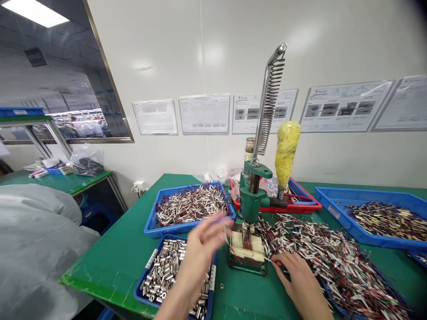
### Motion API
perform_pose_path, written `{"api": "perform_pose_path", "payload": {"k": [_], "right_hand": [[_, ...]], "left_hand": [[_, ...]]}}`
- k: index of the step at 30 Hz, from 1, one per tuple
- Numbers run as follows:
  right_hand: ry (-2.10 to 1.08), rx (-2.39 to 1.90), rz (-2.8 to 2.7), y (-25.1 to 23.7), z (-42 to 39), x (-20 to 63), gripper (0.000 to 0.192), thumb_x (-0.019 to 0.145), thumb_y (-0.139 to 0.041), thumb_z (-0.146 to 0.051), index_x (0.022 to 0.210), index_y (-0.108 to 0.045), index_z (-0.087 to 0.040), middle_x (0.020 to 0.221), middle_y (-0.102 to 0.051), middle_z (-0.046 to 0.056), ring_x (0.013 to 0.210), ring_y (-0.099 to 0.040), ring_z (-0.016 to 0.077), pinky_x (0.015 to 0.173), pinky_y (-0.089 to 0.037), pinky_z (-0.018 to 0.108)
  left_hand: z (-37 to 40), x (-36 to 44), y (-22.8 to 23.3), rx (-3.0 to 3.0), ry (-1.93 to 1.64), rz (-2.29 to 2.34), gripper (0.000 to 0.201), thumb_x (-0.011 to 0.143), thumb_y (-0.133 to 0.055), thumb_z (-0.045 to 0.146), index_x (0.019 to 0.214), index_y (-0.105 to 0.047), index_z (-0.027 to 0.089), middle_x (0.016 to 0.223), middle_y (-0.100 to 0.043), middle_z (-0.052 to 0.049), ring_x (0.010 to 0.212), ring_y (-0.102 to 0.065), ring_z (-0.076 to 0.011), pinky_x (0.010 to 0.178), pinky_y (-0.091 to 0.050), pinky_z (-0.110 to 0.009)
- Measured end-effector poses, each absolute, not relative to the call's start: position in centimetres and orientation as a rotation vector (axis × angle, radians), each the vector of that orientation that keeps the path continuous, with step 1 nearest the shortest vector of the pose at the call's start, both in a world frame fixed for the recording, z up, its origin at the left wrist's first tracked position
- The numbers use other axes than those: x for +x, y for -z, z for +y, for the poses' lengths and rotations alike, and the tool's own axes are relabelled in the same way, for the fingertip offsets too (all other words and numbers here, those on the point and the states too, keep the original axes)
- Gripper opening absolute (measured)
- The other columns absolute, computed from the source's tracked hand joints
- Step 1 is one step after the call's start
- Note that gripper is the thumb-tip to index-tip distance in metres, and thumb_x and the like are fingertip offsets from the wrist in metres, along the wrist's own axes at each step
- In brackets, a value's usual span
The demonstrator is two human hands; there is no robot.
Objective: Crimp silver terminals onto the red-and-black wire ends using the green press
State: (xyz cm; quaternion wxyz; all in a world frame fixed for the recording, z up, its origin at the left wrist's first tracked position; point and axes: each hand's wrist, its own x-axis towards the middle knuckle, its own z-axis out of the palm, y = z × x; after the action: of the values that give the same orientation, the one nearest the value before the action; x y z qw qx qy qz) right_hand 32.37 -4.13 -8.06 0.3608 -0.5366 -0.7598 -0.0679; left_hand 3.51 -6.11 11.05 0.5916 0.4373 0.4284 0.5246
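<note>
A green hand press (251, 200) with a tall lever and spring stands in front of me; its base carries pale yellow blocks (248, 249). My left hand (208, 238) is at the left of the base, fingers reaching toward it and smeared by motion. A thin wire (229, 242) shows by its fingertips; whether they grip it I cannot tell. At the base's right edge, my right hand (295, 275) pinches a thin white-tipped wire (267, 259) between thumb and forefinger. Below my left forearm sits a blue tray (136, 291) of short metal sleeves (167, 266).
Behind left, a blue tray (150, 224) holds wired white pieces. A heap of similar wires (333, 258) spreads at right. A red tray (303, 208), a yellow-wrapped handle (287, 151) and another blue tray (367, 238) stand behind. Someone's pale grey sleeve (40, 249) is at left.
</note>
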Motion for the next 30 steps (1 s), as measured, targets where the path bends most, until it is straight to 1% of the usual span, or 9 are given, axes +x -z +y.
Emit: {"api": "perform_pose_path", "payload": {"k": [2,4,6,9,12,15,19,26,30], "right_hand": [[0.138,-1.382,-1.935,7.3,-4.4,32.1,0.018,0.100,-0.049,-0.036,0.091,-0.064,-0.028,0.087,-0.067,0.001,0.078,-0.064,0.0216,0.069,-0.051,0.034],[0.100,-1.357,-1.877,6.6,-4.8,31.8,0.017,0.100,-0.050,-0.037,0.094,-0.063,-0.028,0.089,-0.067,0.001,0.081,-0.065,0.0213,0.070,-0.051,0.032],[0.083,-1.339,-1.793,6.0,-5.0,31.6,0.015,0.100,-0.050,-0.038,0.098,-0.062,-0.029,0.092,-0.067,0.002,0.086,-0.066,0.0214,0.073,-0.052,0.032],[0.095,-1.354,-1.689,5.5,-5.2,31.6,0.015,0.100,-0.051,-0.039,0.101,-0.062,-0.028,0.093,-0.067,0.002,0.088,-0.066,0.0212,0.076,-0.052,0.032],[0.087,-1.370,-1.677,5.5,-5.3,31.6,0.016,0.101,-0.051,-0.039,0.102,-0.063,-0.028,0.094,-0.067,0.002,0.089,-0.067,0.0208,0.078,-0.052,0.032],[0.051,-1.377,-1.707,5.5,-5.5,31.6,0.016,0.102,-0.051,-0.039,0.102,-0.063,-0.028,0.095,-0.068,0.003,0.091,-0.066,0.0204,0.078,-0.052,0.031],[0.042,-1.372,-1.734,5.3,-5.7,31.5,0.018,0.101,-0.052,-0.041,0.097,-0.063,-0.027,0.091,-0.066,0.002,0.085,-0.066,0.0192,0.072,-0.051,0.028],[0.023,-1.324,-1.736,4.6,-5.6,30.9,0.016,0.100,-0.056,-0.036,0.093,-0.064,-0.025,0.086,-0.065,0.001,0.078,-0.063,0.0171,0.070,-0.051,0.028],[-0.012,-1.296,-1.686,3.7,-5.9,29.8,0.012,0.101,-0.055,-0.030,0.097,-0.065,-0.025,0.085,-0.066,0.001,0.079,-0.063,0.0168,0.073,-0.051,0.028]], "left_hand": [[-3.5,0.8,-9.5,1.136,-1.483,1.300,0.057,0.081,-0.078,0.041,0.133,-0.062,0.024,0.143,-0.063,-0.014,0.132,-0.057,-0.0282,0.113,-0.042,-0.042],[-1.8,-2.2,-7.8,1.199,-1.520,1.447,0.068,0.081,-0.074,0.044,0.143,-0.051,0.025,0.156,-0.050,-0.015,0.134,-0.056,-0.0317,0.108,-0.047,-0.045],[-1.4,-4.4,-6.4,1.338,-1.412,1.482,0.061,0.081,-0.070,0.046,0.136,-0.058,0.021,0.147,-0.059,-0.015,0.123,-0.064,-0.0310,0.101,-0.053,-0.042],[-2.4,-5.9,-5.2,1.608,-1.113,1.513,0.033,0.087,-0.061,0.037,0.112,-0.070,0.018,0.122,-0.074,-0.011,0.106,-0.070,-0.0268,0.093,-0.055,-0.039],[-3.4,-5.7,-4.1,1.900,-0.751,1.563,0.029,0.087,-0.052,0.020,0.106,-0.075,0.021,0.111,-0.076,-0.007,0.101,-0.069,-0.0239,0.093,-0.053,-0.037],[-3.8,-5.1,-2.4,2.132,-0.486,1.546,0.029,0.084,-0.058,0.016,0.106,-0.075,0.024,0.112,-0.073,-0.007,0.106,-0.066,-0.0255,0.094,-0.051,-0.037],[-3.7,-4.7,-0.6,2.297,-0.429,1.534,0.026,0.082,-0.064,0.017,0.105,-0.074,0.025,0.112,-0.070,-0.008,0.108,-0.064,-0.0278,0.095,-0.048,-0.038],[-3.4,-3.8,-0.4,2.266,-0.276,1.496,0.019,0.083,-0.059,0.013,0.085,-0.074,0.024,0.096,-0.074,-0.004,0.089,-0.068,-0.0236,0.078,-0.045,-0.031],[-4.0,-3.4,-1.0,2.285,-0.335,1.502,0.020,0.084,-0.058,0.013,0.091,-0.073,0.025,0.101,-0.074,-0.004,0.096,-0.067,-0.0252,0.083,-0.044,-0.032]]}}
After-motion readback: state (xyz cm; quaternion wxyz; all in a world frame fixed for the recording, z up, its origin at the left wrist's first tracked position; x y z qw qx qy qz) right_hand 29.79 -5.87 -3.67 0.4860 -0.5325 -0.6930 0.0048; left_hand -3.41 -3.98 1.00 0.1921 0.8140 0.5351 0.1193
